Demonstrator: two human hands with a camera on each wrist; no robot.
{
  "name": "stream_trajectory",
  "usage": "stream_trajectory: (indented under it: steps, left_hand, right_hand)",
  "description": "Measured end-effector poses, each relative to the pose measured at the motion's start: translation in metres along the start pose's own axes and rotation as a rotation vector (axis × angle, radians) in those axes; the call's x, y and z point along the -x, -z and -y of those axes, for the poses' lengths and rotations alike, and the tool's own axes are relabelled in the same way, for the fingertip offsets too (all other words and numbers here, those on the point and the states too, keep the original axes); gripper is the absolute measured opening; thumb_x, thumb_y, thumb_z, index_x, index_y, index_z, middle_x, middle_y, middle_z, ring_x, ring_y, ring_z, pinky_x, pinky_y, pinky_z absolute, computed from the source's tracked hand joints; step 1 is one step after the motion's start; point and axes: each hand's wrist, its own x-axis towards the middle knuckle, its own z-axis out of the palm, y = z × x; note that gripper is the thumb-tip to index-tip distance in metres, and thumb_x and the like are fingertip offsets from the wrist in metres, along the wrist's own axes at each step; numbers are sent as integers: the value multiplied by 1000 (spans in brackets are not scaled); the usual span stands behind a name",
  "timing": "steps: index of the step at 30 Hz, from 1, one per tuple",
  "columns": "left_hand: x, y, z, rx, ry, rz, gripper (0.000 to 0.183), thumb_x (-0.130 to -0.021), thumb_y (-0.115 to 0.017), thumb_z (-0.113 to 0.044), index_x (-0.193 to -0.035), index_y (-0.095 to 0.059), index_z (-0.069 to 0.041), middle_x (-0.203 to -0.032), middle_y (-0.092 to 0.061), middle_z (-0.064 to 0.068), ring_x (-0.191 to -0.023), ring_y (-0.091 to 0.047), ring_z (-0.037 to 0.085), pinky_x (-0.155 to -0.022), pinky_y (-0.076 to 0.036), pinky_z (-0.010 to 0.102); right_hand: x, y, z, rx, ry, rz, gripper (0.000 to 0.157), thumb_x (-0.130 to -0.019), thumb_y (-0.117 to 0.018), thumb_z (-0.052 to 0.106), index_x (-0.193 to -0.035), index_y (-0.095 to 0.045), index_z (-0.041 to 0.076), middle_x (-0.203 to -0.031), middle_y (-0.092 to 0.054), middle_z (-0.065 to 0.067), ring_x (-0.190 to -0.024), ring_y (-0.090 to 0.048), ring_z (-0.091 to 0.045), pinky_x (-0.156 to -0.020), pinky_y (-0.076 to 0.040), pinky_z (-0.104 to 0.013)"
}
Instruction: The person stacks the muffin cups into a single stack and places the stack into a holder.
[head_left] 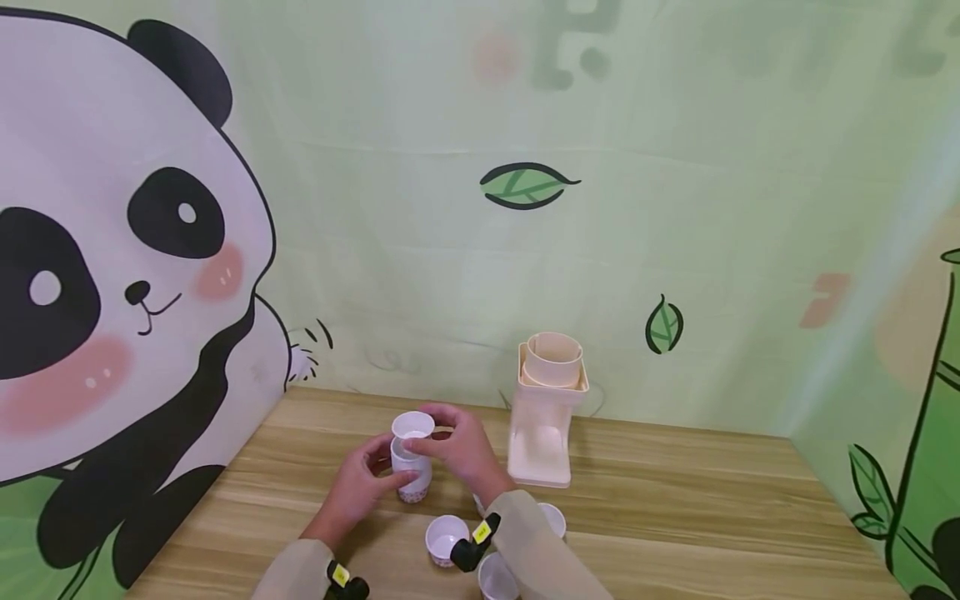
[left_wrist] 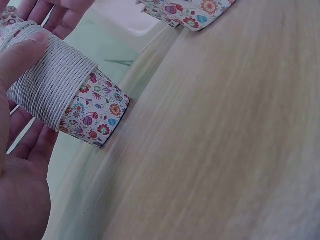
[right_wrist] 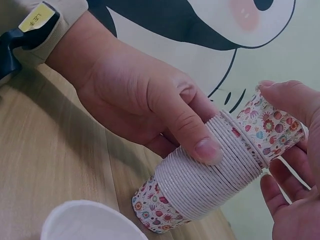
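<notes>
A nested stack of flower-printed paper cups stands on the table, its many white rims packed close together. My left hand grips the stack's side, with the thumb across the rims in the right wrist view. One paper cup protrudes from the stack's top, its lower part inside the stack. My right hand holds that cup near its rim between thumb and fingers. In the left wrist view, the stack shows its printed bottom close to the tabletop.
A pale pink cup dispenser with a round tube on top stands at the back. Single paper cups stand near my right forearm, among them one cup, another cup and a third cup. A panda-printed cloth hangs behind the wooden table.
</notes>
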Motion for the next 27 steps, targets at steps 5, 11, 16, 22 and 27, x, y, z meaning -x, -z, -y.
stream_trajectory:
  steps: [5,11,16,22,27]
  left_hand:
    - [1,0,1,1,-9,-5,58,-78,-89,-11,-131,-65,-5,-121,-72,15,-112,-68,20,-100,-55,25]
    - [2,1,0,10,-4,-4,59,-79,-89,-12,-132,-64,-5,-121,-72,15,-113,-68,23,-102,-54,30]
    - [2,1,-1,1,10,-2,61,-80,-88,-12,-134,-63,-5,-124,-71,16,-118,-67,28,-107,-53,40]
    - [2,2,-1,-20,30,-9,60,-81,-88,-15,-135,-63,-7,-125,-71,13,-119,-66,27,-107,-53,41]
    - [2,2,-1,-28,22,-14,61,-80,-88,-16,-136,-63,-7,-125,-71,13,-117,-66,25,-105,-54,37]
  right_hand:
    - [0,-4,-1,-8,0,12,50,-81,-88,18,-127,-70,11,-122,-72,-7,-106,-67,-23,-93,-57,-32]
    - [-1,-6,-6,13,-16,15,48,-81,-88,16,-125,-70,8,-120,-73,-8,-100,-68,-20,-90,-57,-32]
    - [1,-7,-8,27,-40,16,47,-81,-88,14,-124,-70,8,-120,-73,-10,-101,-68,-20,-89,-58,-32]
    - [3,-7,-9,-3,-71,26,47,-79,-87,6,-123,-70,5,-121,-73,-12,-102,-70,-23,-86,-59,-32]
    - [3,-8,-8,33,-87,19,47,-78,-88,8,-122,-71,8,-118,-74,-9,-104,-69,-21,-87,-58,-30]
